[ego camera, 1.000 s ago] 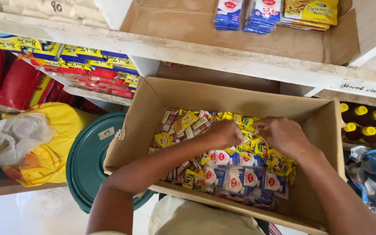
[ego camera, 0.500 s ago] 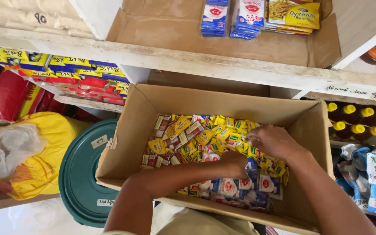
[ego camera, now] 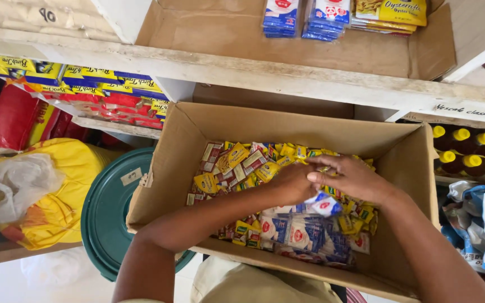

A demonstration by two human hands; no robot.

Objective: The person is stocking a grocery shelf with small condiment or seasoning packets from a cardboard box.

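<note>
Both hands have drawn together since half a second ago: left hand point(ego camera: 292, 182) and right hand point(ego camera: 350, 178) touch above the cardboard box point(ego camera: 405, 168), fingers clamped on a blue-white sachet point(ego camera: 322, 204) just below them.

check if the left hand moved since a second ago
Yes. The left hand has shifted right inside the cardboard box, away from its left wall, meeting the right hand over a blue-and-white sachet.

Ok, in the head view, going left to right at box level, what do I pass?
White plastic bag → yellow sack → green lid → cardboard box → left hand → right hand → yellow-capped bottles.
</note>
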